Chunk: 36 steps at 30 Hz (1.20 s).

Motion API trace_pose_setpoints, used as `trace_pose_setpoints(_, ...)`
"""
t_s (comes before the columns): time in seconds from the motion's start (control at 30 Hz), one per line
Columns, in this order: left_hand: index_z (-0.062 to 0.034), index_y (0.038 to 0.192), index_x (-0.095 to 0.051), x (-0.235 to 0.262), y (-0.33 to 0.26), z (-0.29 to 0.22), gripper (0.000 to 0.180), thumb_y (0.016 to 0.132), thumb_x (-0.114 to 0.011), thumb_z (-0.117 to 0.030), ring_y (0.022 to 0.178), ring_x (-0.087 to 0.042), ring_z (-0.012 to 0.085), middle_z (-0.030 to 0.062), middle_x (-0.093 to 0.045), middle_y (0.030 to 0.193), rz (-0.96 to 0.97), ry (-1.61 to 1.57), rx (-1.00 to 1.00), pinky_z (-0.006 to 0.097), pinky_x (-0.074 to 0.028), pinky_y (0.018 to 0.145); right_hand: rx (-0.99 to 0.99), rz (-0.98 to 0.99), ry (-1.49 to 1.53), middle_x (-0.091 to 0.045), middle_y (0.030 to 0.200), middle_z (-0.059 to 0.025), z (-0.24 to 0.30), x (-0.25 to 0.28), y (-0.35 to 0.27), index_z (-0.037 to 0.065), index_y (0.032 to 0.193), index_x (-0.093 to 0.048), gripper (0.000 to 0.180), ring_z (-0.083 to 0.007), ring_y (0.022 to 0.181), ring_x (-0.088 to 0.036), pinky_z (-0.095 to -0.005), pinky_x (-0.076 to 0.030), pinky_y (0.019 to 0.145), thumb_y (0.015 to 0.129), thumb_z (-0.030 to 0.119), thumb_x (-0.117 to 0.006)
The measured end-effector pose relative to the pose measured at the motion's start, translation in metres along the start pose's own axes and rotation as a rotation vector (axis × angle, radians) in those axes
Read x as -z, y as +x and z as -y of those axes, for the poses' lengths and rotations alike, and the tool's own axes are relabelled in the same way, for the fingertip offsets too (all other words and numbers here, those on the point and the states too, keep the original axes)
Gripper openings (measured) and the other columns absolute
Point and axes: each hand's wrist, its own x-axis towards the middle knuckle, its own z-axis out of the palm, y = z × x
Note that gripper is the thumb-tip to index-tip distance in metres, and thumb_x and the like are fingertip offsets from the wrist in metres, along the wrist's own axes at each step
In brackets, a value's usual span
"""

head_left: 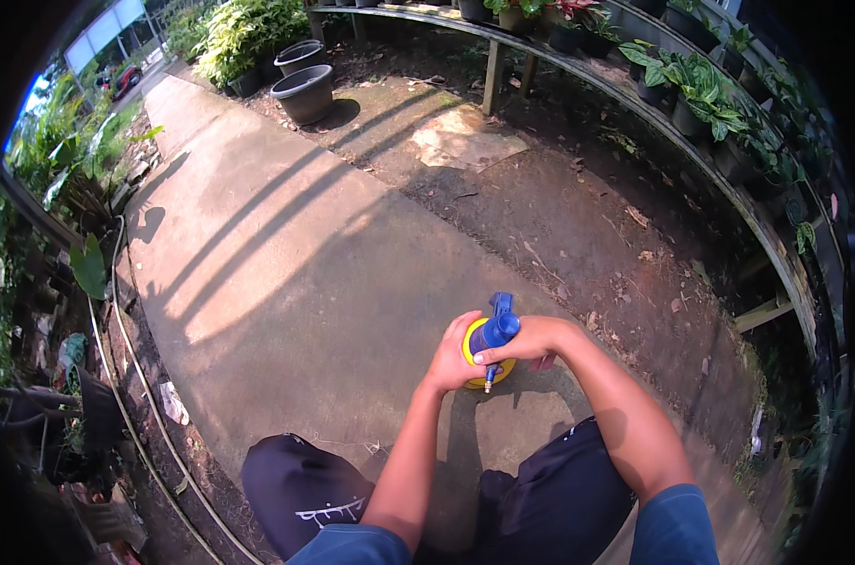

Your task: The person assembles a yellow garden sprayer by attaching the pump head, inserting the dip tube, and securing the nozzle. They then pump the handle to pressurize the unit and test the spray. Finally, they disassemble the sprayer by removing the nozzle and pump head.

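A pressure pump sprayer (507,325) with a blue head and a yellow body stands on the concrete path in front of me, between my knees. Its small brass-coloured nozzle points back toward me. From the left, my left hand (451,356) is closed around the yellow upper part. My right hand (533,341) comes from the other side and grips the blue head, its thumb across the neck. Most of the yellow body is hidden under the hands and the head.
The concrete path (286,273) runs away to the upper left. A hose (136,367) lies along its left edge. Empty black pots (305,94) stand beside it farther off. Curving along the right are wooden benches (729,179) with potted plants (691,89).
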Motion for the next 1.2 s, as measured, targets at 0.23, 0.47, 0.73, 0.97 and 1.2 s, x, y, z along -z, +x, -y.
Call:
trace_pose_setpoints(0.23,0.0007,0.161,-0.014,-0.018,-0.018,0.03,0.152,0.049,-0.101,-0.057,0.15,-0.033,0.0376,0.0242,-0.033,0.159,-0.022,-0.427,0.136,0.045,-0.029,0.125,-0.173,-0.549,-0.459,-0.076,0.108,-0.0183,-0.008,0.025,-0.013,0.003,0.103,-0.076,0.077,-0.0306,0.097,-0.075,-0.0415,-0.059,0.086,0.054,0.059,-0.095)
trace_pose_setpoints(0.47,0.0037,0.156,-0.036,0.052,-0.059,0.059,0.112,0.071,-0.089,-0.045,0.156,-0.023,0.0398,0.0282,-0.028,0.164,0.291,0.289,0.709,0.046,-0.026,0.126,-0.113,-0.558,-0.275,-0.071,0.125,-0.0172,-0.034,0.033,-0.025,0.001,0.127,-0.068,0.082,-0.0306,0.113,-0.071,-0.0409,-0.057,0.094,0.064,0.046,-0.096)
trace_pose_setpoints(0.73,0.0007,0.148,-0.046,0.058,0.001,-0.078,0.083,0.082,-0.083,-0.034,0.139,-0.053,0.029,0.0201,-0.056,0.145,0.212,-0.241,0.379,0.044,-0.045,0.113,0.227,-0.29,-0.354,-0.073,0.121,-0.0139,-0.032,0.022,0.009,0.007,0.146,-0.055,0.092,-0.0308,0.112,-0.07,-0.0412,-0.055,0.095,0.071,0.044,-0.092)
trace_pose_setpoints(0.97,0.0129,0.146,-0.035,-0.001,-0.001,-0.148,0.087,0.08,-0.084,-0.018,0.073,-0.067,0.0176,0.0134,-0.07,0.096,0.059,-0.09,0.529,0.026,-0.052,0.06,0.258,-0.286,-0.225,-0.072,0.125,-0.0121,-0.042,0.03,0.012,0.01,0.149,-0.053,0.088,-0.0264,0.116,-0.068,-0.0389,-0.054,0.097,0.074,0.038,-0.09)
trace_pose_setpoints(1.2,0.0042,0.13,-0.059,0.051,0.001,-0.119,0.047,0.086,-0.068,-0.01,0.085,-0.071,0.022,0.013,-0.071,0.092,-0.098,0.004,0.566,0.035,-0.056,0.077,0.181,-0.004,-0.015,-0.064,0.14,-0.0168,-0.029,0.024,-0.01,0.008,0.152,-0.049,0.101,-0.0317,0.128,-0.062,-0.042,-0.05,0.105,0.069,0.046,-0.092)
